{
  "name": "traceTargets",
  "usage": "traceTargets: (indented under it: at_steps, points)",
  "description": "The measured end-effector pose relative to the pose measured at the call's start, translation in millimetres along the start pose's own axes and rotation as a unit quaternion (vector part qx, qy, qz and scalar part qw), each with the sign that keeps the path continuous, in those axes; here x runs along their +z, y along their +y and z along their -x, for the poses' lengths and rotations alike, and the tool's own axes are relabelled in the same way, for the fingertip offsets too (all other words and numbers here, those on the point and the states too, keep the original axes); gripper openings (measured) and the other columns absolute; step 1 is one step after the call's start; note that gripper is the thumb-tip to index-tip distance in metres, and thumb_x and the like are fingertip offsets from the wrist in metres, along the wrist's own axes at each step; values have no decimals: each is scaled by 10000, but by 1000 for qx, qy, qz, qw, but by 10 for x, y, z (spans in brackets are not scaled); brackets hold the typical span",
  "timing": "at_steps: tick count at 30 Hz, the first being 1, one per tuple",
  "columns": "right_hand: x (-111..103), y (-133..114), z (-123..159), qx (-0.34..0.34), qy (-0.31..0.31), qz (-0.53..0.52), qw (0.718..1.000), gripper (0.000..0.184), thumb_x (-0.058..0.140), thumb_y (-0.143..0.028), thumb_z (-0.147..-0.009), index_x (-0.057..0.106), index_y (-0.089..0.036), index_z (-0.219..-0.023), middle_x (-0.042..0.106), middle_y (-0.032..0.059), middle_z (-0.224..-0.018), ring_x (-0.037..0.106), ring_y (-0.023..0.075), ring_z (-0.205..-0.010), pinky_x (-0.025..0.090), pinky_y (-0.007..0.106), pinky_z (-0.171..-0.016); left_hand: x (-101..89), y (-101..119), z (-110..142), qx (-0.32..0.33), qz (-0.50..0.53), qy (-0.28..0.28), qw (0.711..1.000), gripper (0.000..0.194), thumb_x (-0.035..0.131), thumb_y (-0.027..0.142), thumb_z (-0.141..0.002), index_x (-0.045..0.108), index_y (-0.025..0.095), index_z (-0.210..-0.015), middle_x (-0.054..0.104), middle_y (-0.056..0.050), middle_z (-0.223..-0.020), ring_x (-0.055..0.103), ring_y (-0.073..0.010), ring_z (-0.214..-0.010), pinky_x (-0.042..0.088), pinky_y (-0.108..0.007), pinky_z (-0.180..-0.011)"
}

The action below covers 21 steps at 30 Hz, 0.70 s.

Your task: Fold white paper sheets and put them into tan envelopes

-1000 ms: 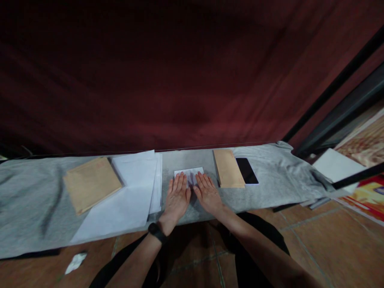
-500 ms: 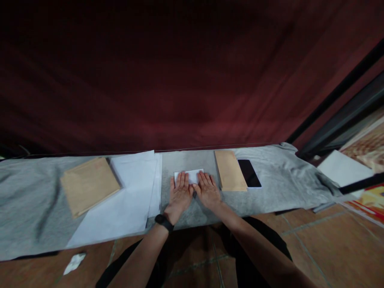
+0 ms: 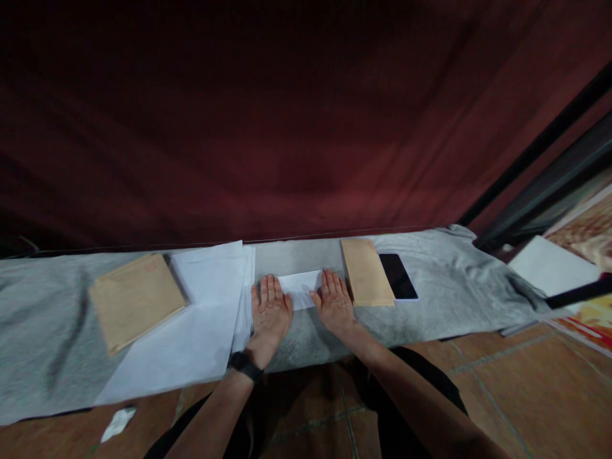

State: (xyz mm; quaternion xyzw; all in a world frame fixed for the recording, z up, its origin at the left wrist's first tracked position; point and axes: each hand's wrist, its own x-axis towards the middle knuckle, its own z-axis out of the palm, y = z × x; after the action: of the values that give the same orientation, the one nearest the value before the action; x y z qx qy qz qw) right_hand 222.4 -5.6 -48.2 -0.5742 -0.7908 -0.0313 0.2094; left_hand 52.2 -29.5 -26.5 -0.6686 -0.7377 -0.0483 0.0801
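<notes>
A folded white sheet of paper point(image 3: 300, 291) lies flat on the grey cloth between my hands. My left hand point(image 3: 271, 312) rests palm down over its left end, fingers stretched out. Over the right end lies my right hand point(image 3: 335, 307), flat as well, with its thumb pointing in across the paper. Both hands cover the ends of the sheet. Just right of my right hand is a brown envelope point(image 3: 367, 273). White sheets of paper point(image 3: 191, 331) lie in a loose pile to the left of my left hand.
A stack of brown envelopes point(image 3: 136, 299) sits partly on the white sheets. Beside the single envelope lies a phone point(image 3: 398, 276). Grey cloth point(image 3: 459, 293) covers the narrow bench, with a dark red curtain behind. A crumpled tissue point(image 3: 117, 424) is on the tiled floor.
My left hand has slid left along the folded paper, uncovering more of its middle. My right hand has stayed nearly in place at the right end.
</notes>
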Motion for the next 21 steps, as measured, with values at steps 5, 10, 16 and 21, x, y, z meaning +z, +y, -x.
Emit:
traceTargets:
  at_steps: [5,10,16,21]
  points:
    - [-67,-84,-122,-80,-59,-49,994,552,261,-421,-1081,375,-152,-1550,342,65,-1620,282,278,-1511,213,488,-1235,-35,115,7,122,38,-13,992,572,265,231,-999,336,108,-1553,321,-99,-1634,172,-274,-1548,102,-543,-1260]
    - [-68,-134,-192,-64,-111,-57,990,547,218,-423,-1086,410,-173,-1533,383,57,-1601,289,277,-1508,191,513,-1238,1,202,1,135,52,-61,988,560,248,210,-1001,360,103,-1540,317,-127,-1635,179,-292,-1546,105,-591,-1246]
    - [11,-88,-168,-61,-94,-27,993,540,304,-419,-1076,398,-157,-1538,375,108,-1596,296,285,-1506,207,528,-1223,11,154,-18,104,65,-50,991,570,258,239,-998,356,96,-1542,341,-155,-1618,202,-278,-1542,112,-588,-1248]
    - [58,-29,-132,-55,-77,-15,995,564,318,-429,-1072,373,-131,-1546,351,116,-1606,304,302,-1499,192,533,-1222,12,116,-9,81,36,-49,995,583,268,296,-1013,336,62,-1543,301,-170,-1629,210,-292,-1539,112,-582,-1248]
